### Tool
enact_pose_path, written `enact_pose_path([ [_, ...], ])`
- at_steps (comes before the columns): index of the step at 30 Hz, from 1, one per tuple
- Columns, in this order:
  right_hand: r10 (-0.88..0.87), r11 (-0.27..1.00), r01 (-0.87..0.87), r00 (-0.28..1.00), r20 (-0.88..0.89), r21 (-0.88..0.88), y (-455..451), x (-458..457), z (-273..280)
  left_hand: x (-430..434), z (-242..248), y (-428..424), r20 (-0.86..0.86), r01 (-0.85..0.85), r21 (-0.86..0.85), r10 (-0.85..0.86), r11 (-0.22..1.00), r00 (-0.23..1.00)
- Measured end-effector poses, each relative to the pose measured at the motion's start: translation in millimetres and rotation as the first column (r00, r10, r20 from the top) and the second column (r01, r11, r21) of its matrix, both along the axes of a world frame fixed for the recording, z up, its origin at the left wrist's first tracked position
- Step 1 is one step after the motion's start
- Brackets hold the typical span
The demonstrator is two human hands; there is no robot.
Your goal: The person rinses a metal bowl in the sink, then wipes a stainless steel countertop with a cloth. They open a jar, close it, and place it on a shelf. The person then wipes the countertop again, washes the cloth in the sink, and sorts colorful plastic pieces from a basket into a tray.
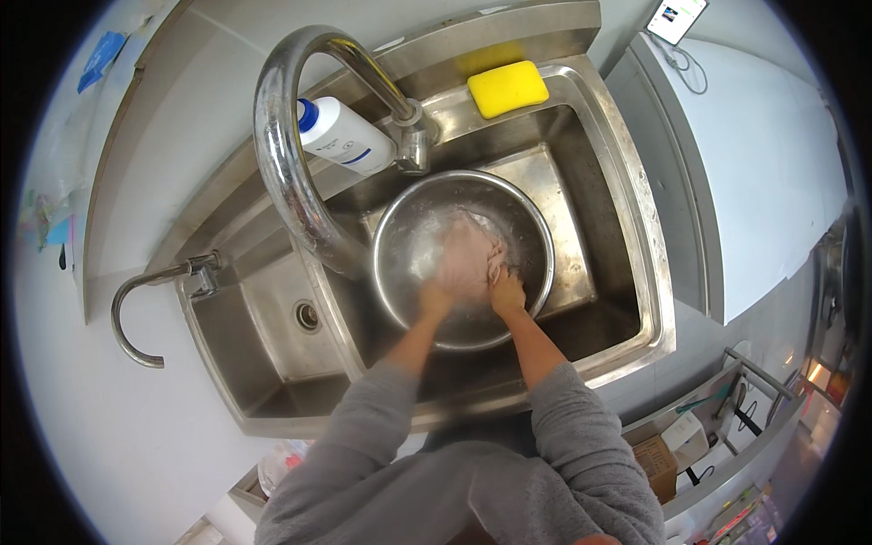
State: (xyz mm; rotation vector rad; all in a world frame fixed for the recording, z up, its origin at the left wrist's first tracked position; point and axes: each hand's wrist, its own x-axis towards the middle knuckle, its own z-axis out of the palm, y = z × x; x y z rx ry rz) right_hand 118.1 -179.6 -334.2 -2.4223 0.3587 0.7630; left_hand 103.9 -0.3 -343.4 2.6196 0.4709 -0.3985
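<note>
A round stainless steel basin (545, 235) stands in the larger sink bowl. Inside it lies a pale pink wet cloth (470, 252), bunched into folds on its right side. My right hand (508, 291) is closed on those folds at the cloth's near right edge. At the near left edge is my left hand (434, 300), blurred by motion; its fingers meet the cloth, but their grip is not clear. Both forearms reach over the basin's near rim, with grey sleeves pushed up. Any water in the basin is hard to make out.
A large curved faucet (272, 136) arches over the left side. Behind the basin stand a white bottle with a blue cap (351, 139) and a yellow sponge (507, 88). A smaller sink bowl (293, 347) and thin tap (129, 293) lie left. A white cabinet (756, 177) stands right.
</note>
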Motion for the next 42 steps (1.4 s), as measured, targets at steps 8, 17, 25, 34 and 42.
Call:
enact_pose_path([
  [8,-0.393,0.894,0.282,0.866,0.308,0.349,-36,17,67,8,136,2,-0.069,-0.278,-0.704,0.328,0.653,0.942],
  [17,-0.614,0.292,0.214,0.789,0.011,0.932,-52,12,182,0,248,41,0.268,-0.073,-0.743,0.396,0.665,0.878],
  [25,-0.029,0.971,-0.016,0.983,0.182,0.238,-13,25,31,23,14,69,0.028,-0.131,-0.521,0.17,0.844,0.985],
  [34,0.068,0.936,-0.018,0.989,-0.129,0.351,28,-10,-25,-1,-13,5,-0.556,-0.428,-0.562,0.06,0.708,0.829],
  [42,-0.616,0.57,0.557,0.776,-0.134,0.604,73,-11,15,1,72,0,-0.732,-0.773,-0.577,0.253,0.264,0.632],
])
